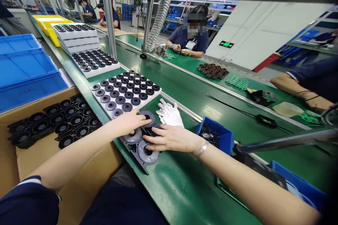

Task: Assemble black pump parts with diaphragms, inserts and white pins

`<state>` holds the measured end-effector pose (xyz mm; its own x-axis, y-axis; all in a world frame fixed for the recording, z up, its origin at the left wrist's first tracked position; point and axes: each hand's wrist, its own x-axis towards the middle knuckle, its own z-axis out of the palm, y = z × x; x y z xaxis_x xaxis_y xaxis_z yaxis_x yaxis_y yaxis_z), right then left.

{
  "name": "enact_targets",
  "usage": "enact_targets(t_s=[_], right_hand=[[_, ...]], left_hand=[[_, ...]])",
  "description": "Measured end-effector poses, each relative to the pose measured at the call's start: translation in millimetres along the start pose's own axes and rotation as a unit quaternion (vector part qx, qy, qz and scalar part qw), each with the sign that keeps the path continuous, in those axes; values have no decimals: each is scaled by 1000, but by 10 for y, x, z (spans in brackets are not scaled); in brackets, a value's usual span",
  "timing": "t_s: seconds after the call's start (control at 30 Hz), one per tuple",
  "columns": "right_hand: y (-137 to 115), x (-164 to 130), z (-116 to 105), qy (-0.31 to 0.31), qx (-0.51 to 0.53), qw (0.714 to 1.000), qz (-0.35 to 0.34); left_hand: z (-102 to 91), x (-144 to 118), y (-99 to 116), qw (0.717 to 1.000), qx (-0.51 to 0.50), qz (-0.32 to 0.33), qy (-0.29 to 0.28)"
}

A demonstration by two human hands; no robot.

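Note:
A black plastic frame (141,165) lies on the green bench in front of me, with several grey-black round discs set in it. My left hand (129,123) reaches over its far left part, fingers apart. One fingertip touches the upper disc (150,115), and the thumb rests at the hole of the left disc (135,137). My right hand (175,140) lies over the right part with spread fingers, its tips on the near disc (152,156). Another dark disc is partly hidden beneath those fingers. A white foam tray (155,97) with rows of similar discs sits just beyond.
White gloves (170,112) lie beside the frame. A blue bin (228,140) of small black parts stands right. A cardboard box (39,161) at left holds black frames. Stacked foam trays (79,40) and blue crates (23,66) stand farther off. Co-workers (171,38) sit across the belt.

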<state>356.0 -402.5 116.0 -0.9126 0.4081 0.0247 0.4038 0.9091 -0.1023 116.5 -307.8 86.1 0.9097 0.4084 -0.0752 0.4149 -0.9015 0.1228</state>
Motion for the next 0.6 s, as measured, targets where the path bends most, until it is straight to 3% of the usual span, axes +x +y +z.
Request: enact_targets(t_s=[0.1,0.2,0.23,0.4,0.5,0.6], right_hand=[[-228,-111,106,35,-45,994,89],[-533,-122,407,105,-51,964,240],[-625,-97,538,119,-54,956,261],[-781,167,1039,176,-83,935,297],[-653,305,1089,193,-82,934,291],[-554,275,1100,212,-84,933,280]], left_hand=[[-64,-165,45,998,-51,2,20],[-69,-434,115,989,-135,0,54],[-37,-510,153,987,-149,-1,64],[300,-554,257,995,-46,16,88],[390,-481,197,994,8,20,105],[316,-604,84,989,-10,16,148]])
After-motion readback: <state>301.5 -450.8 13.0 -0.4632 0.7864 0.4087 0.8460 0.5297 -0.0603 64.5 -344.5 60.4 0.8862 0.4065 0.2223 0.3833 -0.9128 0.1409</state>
